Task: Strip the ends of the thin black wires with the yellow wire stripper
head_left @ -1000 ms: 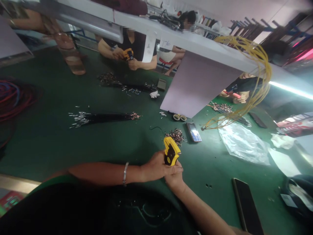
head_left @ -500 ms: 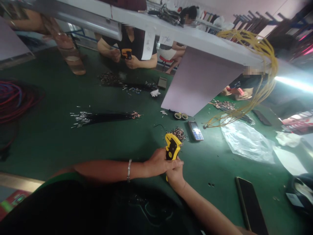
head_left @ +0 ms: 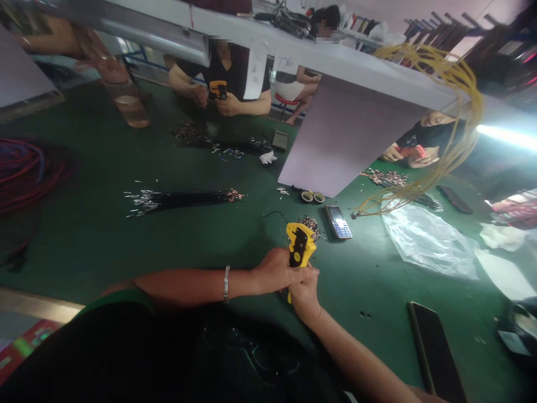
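A yellow and black wire stripper (head_left: 299,244) stands head-up in front of me, above the green table. My left hand (head_left: 273,272) is closed at its handles from the left side. From the lower right, my right hand (head_left: 306,292) wraps the handles as well, pressed against the left hand. Whether a wire sits in the jaws I cannot make out. Just behind the tool's head lies a pile of short stripped wire bits (head_left: 311,224). A bundle of black wires (head_left: 188,198) with bared copper ends at the right and silvery tips at the left lies farther left.
A keypad phone (head_left: 338,223), two tape rolls (head_left: 312,197) and a clear plastic bag (head_left: 428,238) lie to the right. A smartphone (head_left: 436,352) rests near my right forearm. Yellow wires (head_left: 470,106) hang off the shelf. Red-blue cable coils (head_left: 25,173) lie left. Co-workers sit opposite.
Both hands still grip the wire stripper, whose head has turned slightly. The view has shifted a little. At the right, a co-worker's hands with a red tool have moved slightly.
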Action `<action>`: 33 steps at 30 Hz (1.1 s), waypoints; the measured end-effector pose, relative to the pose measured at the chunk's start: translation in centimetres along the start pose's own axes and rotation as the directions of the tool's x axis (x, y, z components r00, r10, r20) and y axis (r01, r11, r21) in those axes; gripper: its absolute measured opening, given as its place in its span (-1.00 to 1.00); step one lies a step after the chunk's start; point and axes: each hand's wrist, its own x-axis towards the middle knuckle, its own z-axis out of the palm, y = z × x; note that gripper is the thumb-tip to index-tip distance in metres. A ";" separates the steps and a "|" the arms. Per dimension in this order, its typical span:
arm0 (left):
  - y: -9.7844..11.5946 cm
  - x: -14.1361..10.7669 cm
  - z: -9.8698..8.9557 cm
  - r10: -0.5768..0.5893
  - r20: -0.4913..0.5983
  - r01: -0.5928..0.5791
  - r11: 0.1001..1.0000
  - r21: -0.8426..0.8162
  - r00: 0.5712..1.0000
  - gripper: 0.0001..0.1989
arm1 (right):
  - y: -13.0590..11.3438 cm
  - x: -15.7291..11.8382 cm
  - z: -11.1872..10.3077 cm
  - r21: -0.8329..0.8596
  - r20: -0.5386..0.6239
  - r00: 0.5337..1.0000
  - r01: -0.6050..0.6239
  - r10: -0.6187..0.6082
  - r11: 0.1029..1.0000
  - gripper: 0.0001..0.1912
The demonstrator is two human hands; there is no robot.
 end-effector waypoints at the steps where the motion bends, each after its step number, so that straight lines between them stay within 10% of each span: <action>1: 0.0 0.1 -0.1 -0.014 0.018 0.014 1.000 -0.015 1.000 -0.68 | -0.1 0.1 -0.1 0.005 0.013 1.000 0.003 -0.003 1.000 -0.91; 7: 1.0 1.3 -3.2 -0.077 0.273 0.116 0.985 -0.131 0.959 -0.61 | -0.7 0.7 -1.2 0.109 0.141 0.988 -0.085 0.069 0.990 -0.84; 14: 3.6 2.1 -8.7 -0.023 -0.225 0.047 0.994 0.102 0.974 -0.70 | -1.8 0.9 -2.0 0.342 0.203 0.970 -0.196 0.131 0.919 -0.82; 21: 7.8 -1.3 -11.7 -0.048 0.139 0.024 0.986 0.167 0.989 -0.76 | -1.5 1.7 -2.7 0.281 0.185 0.976 -0.161 0.111 0.946 -0.79; 28: 8.3 -1.8 -14.2 0.187 -0.383 -0.159 0.982 0.103 0.904 -0.82 | -1.2 1.9 -3.5 0.111 0.203 0.978 -0.068 0.044 0.991 -0.73; 33: 4.3 3.1 -15.7 0.083 -0.396 -0.013 0.984 0.176 0.915 -0.92 | -1.5 1.9 -3.9 -0.071 0.148 0.988 0.058 -0.047 0.996 -0.72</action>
